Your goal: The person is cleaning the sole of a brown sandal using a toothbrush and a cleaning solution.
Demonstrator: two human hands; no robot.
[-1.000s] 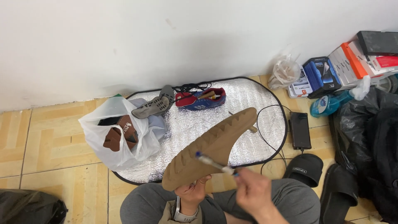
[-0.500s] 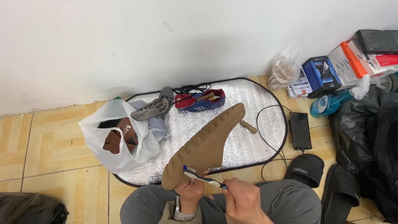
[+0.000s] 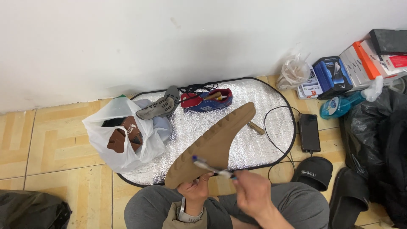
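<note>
Above our lap, our left hand (image 3: 196, 189) gripped the tan shoe sole (image 3: 212, 146) tread-up, so our right hand (image 3: 253, 197), pinching a pen (image 3: 212, 168), could reach it.

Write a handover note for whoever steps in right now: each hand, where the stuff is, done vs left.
Left hand: grips the tan shoe sole at its near end, tread side up, raised over the silver mat.
Right hand: holds a pen, tip on the sole's near part.
Nearby: blue and red shoe at the mat's far edge, white plastic bag on its left, phone on the floor to the right.
Done: no markings visible on the sole.
Left: any marking, apparently.
</note>
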